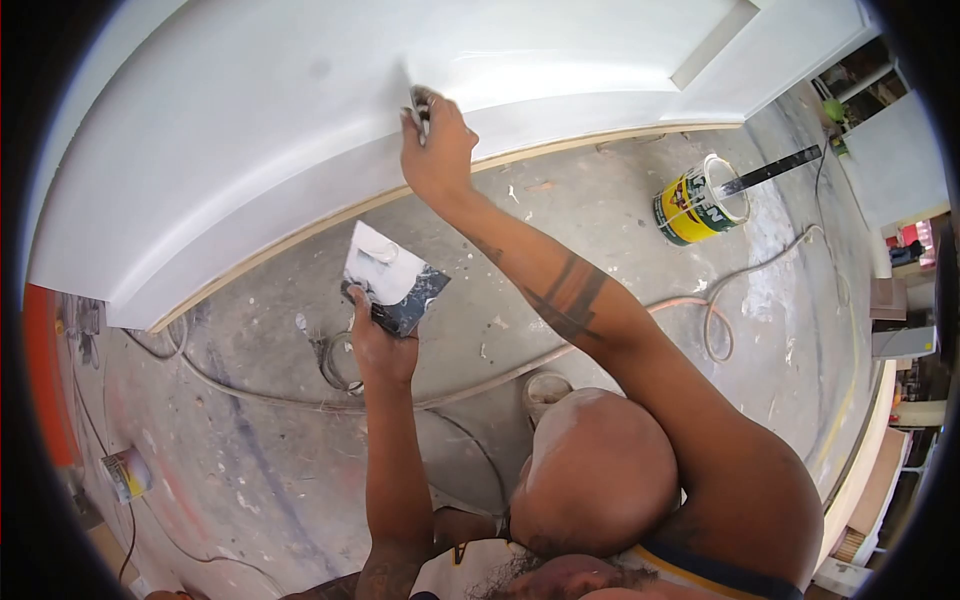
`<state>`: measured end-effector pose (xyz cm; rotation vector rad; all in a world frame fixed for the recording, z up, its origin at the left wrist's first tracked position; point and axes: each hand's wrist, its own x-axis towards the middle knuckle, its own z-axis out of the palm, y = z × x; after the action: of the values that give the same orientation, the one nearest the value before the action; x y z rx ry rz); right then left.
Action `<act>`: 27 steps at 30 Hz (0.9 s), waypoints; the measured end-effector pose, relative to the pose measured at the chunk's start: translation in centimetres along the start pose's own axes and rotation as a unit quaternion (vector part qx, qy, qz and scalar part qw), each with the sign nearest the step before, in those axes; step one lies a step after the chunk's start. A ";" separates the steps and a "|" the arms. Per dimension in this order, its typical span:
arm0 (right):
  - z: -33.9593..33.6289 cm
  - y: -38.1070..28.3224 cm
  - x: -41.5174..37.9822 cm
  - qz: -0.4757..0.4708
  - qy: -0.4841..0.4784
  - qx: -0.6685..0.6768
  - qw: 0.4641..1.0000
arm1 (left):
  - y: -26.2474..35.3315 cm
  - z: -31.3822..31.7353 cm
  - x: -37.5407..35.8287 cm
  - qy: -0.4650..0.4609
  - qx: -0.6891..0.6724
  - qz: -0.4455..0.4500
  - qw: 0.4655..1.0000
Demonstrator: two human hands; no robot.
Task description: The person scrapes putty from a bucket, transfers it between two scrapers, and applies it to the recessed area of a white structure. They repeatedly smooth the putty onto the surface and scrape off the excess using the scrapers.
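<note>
My left hand (pixel 385 345) grips a flat plate (pixel 415 300) from below, its thumb over the near edge. The plate's dark face is partly covered with white putty (pixel 375 248), heaped toward the far corner. Up at the white panel (pixel 250 130), my right hand (pixel 440 155) has its fingers closed around a putty knife (pixel 421 103). The knife's thin blade points at the panel surface and looks smeared; whether it touches cannot be made out. A faint grey spot shows on the panel, left of the knife.
On the stained concrete floor (pixel 250 450) stands an open paint can (pixel 685 210) with a dark stick (pixel 780 168) in it. A hose (pixel 270 402) snakes across the floor. A small tin (pixel 127 475) lies at left. Near my bent knee (pixel 605 470) is a round container (pixel 547 388).
</note>
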<state>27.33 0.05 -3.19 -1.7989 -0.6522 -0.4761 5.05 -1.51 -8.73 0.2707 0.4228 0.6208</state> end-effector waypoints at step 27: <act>-30.4 25.6 17.3 0.105 0.135 -0.180 0.969 | -7.9 6.4 -1.4 -0.034 0.086 -0.131 0.987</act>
<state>57.02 -31.53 -1.87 -2.0660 -0.1879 -0.7144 10.92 -9.28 -5.58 0.3920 0.4387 0.3175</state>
